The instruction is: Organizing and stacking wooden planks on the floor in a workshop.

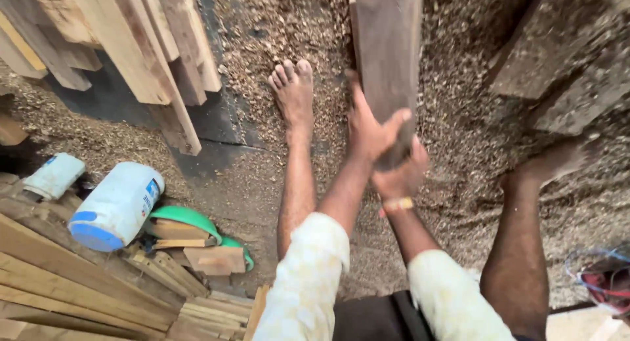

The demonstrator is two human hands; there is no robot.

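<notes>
Both hands grip the near end of a long dark wooden plank [387, 52]: left hand [369, 132] wrapped over its edge, right hand [401, 177] clasped beneath, sharing the load. Plank runs far across the sawdust-covered floor [472, 137], between the bare feet; left foot [293, 91] planted alongside for balance.

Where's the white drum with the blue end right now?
Head view, lower left: the white drum lies on its side on the sawdust floor, between a smaller white container and a green band, above stacked planks.
</notes>
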